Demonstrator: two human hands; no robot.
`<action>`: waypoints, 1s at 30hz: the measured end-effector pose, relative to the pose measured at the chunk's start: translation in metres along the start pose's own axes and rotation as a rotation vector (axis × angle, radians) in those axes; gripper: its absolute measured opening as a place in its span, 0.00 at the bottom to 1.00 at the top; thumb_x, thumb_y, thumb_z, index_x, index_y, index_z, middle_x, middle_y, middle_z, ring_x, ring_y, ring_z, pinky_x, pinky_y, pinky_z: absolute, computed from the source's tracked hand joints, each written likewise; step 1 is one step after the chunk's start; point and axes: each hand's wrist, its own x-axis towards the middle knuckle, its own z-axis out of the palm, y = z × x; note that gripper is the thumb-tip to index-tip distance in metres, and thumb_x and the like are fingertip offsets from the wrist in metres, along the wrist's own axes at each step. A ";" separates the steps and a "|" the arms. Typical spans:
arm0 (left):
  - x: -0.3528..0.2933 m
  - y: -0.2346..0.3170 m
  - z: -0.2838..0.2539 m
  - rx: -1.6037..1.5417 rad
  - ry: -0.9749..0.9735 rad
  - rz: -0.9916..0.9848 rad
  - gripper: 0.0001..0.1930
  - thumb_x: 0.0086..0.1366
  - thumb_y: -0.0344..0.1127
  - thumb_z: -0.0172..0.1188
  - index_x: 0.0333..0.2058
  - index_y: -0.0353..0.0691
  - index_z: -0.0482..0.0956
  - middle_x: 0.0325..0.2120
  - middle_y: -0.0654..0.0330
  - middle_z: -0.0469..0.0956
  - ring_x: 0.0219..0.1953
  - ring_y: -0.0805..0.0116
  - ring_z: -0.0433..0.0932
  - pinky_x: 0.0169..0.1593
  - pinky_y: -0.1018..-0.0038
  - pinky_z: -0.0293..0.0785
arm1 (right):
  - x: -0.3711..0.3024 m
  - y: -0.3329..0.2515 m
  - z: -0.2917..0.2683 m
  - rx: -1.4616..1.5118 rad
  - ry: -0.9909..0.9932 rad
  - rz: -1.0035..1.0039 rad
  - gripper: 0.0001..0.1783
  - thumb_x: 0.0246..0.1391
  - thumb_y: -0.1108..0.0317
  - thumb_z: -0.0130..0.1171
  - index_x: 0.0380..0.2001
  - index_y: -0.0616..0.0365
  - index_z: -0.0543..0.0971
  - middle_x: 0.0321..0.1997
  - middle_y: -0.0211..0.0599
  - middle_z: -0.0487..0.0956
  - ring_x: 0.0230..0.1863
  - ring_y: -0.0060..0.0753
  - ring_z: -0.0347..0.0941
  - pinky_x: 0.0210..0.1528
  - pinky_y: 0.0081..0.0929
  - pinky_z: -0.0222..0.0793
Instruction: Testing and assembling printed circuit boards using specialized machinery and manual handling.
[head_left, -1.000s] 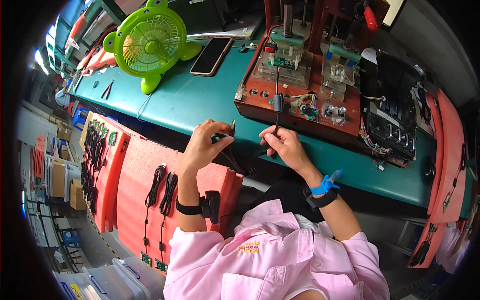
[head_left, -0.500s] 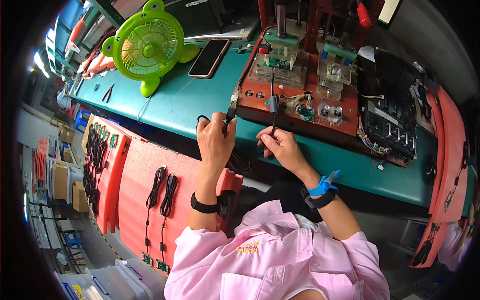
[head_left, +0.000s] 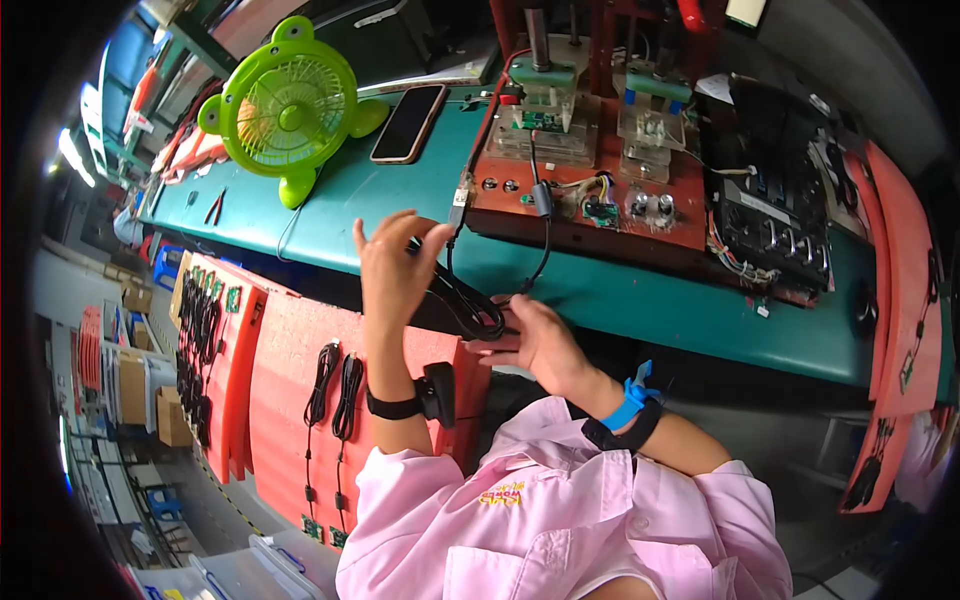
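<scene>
My left hand [head_left: 393, 265] is raised over the bench's front edge, thumb and fingers apart, beside the upper end of a bundled black cable [head_left: 462, 300]. The lower end of that bundle lies between the thumb and fingers of my right hand [head_left: 545, 340]. One end of the cable is plugged into a silver connector [head_left: 461, 196] on the left side of the red test fixture [head_left: 590, 215]. The other end runs up through a black ferrite bead [head_left: 542, 199] to a green circuit board [head_left: 535, 122] clamped in the fixture.
A green frog-shaped fan [head_left: 290, 118] and a phone [head_left: 409, 124] stand on the green bench [head_left: 330, 225]. Left of me, pink foam boards [head_left: 285, 400] carry bundled cables with small circuit boards. A black control box [head_left: 765, 235] with switches sits right of the fixture.
My left hand has let go of the plug at the connector and moved left with fingers spread. My right hand has moved down from the cable below the bead to the bundle.
</scene>
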 end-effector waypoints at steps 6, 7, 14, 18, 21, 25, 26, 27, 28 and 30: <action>-0.008 -0.041 0.031 -0.992 -0.058 -0.366 0.21 0.64 0.45 0.42 0.21 0.32 0.71 0.21 0.56 0.73 0.30 0.63 0.72 0.38 0.70 0.66 | 0.015 0.017 0.023 0.079 -0.033 -0.005 0.16 0.52 0.55 0.50 0.36 0.55 0.70 0.30 0.35 0.74 0.27 0.31 0.72 0.32 0.30 0.71; -0.009 -0.038 0.037 -1.198 0.016 -0.474 0.24 0.65 0.47 0.39 0.19 0.32 0.70 0.21 0.56 0.72 0.30 0.63 0.72 0.38 0.71 0.66 | 0.019 0.019 0.025 0.084 -0.013 -0.028 0.15 0.52 0.55 0.51 0.35 0.55 0.70 0.29 0.35 0.74 0.26 0.31 0.73 0.31 0.30 0.71; -0.023 -0.045 0.049 -1.373 0.044 -0.448 0.30 0.66 0.49 0.34 0.15 0.31 0.68 0.19 0.55 0.70 0.25 0.66 0.69 0.35 0.73 0.65 | 0.028 0.015 0.048 0.133 0.073 -0.136 0.14 0.50 0.58 0.54 0.35 0.55 0.70 0.25 0.34 0.73 0.22 0.31 0.72 0.28 0.28 0.71; -0.018 -0.051 0.046 -1.310 0.014 -0.258 0.26 0.66 0.45 0.37 0.15 0.31 0.68 0.17 0.57 0.69 0.24 0.67 0.69 0.35 0.74 0.65 | 0.031 0.013 0.046 0.081 0.068 -0.139 0.15 0.50 0.58 0.54 0.37 0.56 0.70 0.26 0.36 0.74 0.22 0.31 0.72 0.28 0.26 0.71; -0.014 -0.052 0.040 -1.151 -0.065 -0.304 0.24 0.66 0.42 0.39 0.16 0.30 0.68 0.17 0.57 0.69 0.25 0.67 0.69 0.34 0.76 0.65 | 0.029 0.008 0.034 0.050 0.035 -0.099 0.16 0.51 0.58 0.53 0.38 0.58 0.70 0.28 0.37 0.74 0.22 0.31 0.73 0.28 0.26 0.71; 0.002 -0.039 0.016 -0.841 -0.188 -0.264 0.19 0.64 0.37 0.45 0.19 0.28 0.69 0.16 0.59 0.69 0.24 0.69 0.69 0.33 0.77 0.65 | 0.010 -0.015 0.012 -0.195 0.044 -0.103 0.19 0.53 0.56 0.49 0.40 0.60 0.69 0.32 0.40 0.75 0.23 0.30 0.73 0.28 0.24 0.71; 0.010 -0.036 0.006 -0.728 -0.146 -0.215 0.17 0.61 0.36 0.48 0.20 0.29 0.70 0.18 0.59 0.70 0.25 0.68 0.71 0.33 0.76 0.65 | 0.001 -0.025 0.008 -0.402 0.091 -0.166 0.20 0.54 0.55 0.48 0.42 0.62 0.68 0.34 0.41 0.75 0.23 0.29 0.73 0.28 0.23 0.71; 0.016 -0.033 -0.006 -0.604 -0.101 -0.176 0.14 0.59 0.36 0.51 0.20 0.29 0.70 0.20 0.58 0.71 0.25 0.67 0.72 0.32 0.75 0.66 | -0.008 -0.034 0.004 -0.405 0.082 -0.152 0.20 0.54 0.55 0.48 0.42 0.62 0.68 0.34 0.41 0.75 0.23 0.29 0.73 0.28 0.23 0.71; 0.027 -0.026 -0.019 -0.597 -0.096 -0.189 0.14 0.59 0.36 0.51 0.20 0.29 0.70 0.20 0.58 0.71 0.25 0.67 0.72 0.32 0.75 0.66 | -0.017 -0.046 0.000 -0.527 0.045 -0.180 0.20 0.55 0.55 0.46 0.40 0.62 0.69 0.31 0.40 0.75 0.22 0.27 0.72 0.26 0.21 0.69; 0.049 -0.010 -0.028 -0.201 -0.223 0.073 0.11 0.55 0.35 0.54 0.22 0.32 0.72 0.21 0.56 0.70 0.28 0.61 0.71 0.34 0.71 0.65 | -0.022 -0.061 -0.011 -0.660 0.013 -0.205 0.20 0.56 0.54 0.45 0.38 0.63 0.71 0.28 0.38 0.75 0.22 0.24 0.71 0.24 0.19 0.68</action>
